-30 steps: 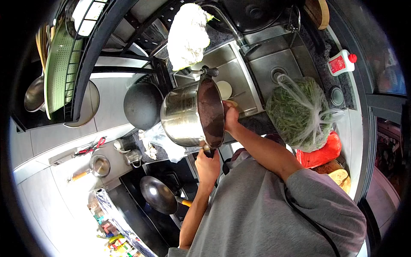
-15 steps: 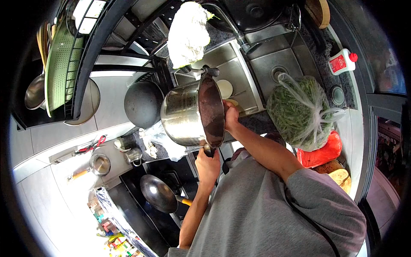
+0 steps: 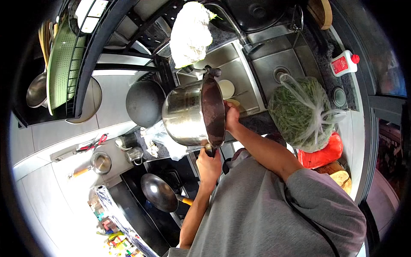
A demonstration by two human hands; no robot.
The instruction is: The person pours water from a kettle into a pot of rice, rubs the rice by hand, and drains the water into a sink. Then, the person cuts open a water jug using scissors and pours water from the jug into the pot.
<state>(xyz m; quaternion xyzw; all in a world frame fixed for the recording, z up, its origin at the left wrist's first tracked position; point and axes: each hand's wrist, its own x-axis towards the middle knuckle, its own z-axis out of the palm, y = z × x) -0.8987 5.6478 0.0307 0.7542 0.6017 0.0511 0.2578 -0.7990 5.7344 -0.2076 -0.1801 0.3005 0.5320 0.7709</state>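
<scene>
A large shiny steel pot (image 3: 182,115) is held tilted on its side in front of me, its dark brown-stained round face (image 3: 213,113) turned to the right. At the pot's near side, my left hand (image 3: 209,166) is closed around a dark handle. The fingers of my right hand (image 3: 232,118) grip the pot's right edge and are partly hidden by it. A pale round dish (image 3: 226,88) and a yellowish object (image 3: 233,103) show in the sink basin beyond that hand.
A double steel sink (image 3: 276,58) with a faucet (image 3: 239,34) lies ahead. Right of it are a bag of green vegetables (image 3: 299,115), a red bag (image 3: 323,152) and a white bottle (image 3: 343,63). Two woks, one dark (image 3: 145,103) and one shiny (image 3: 159,192), are left, near a dish rack (image 3: 87,60).
The whole view has shifted slightly to the right. Both hands keep the same hold, and the pot's brown face looks slightly narrower.
</scene>
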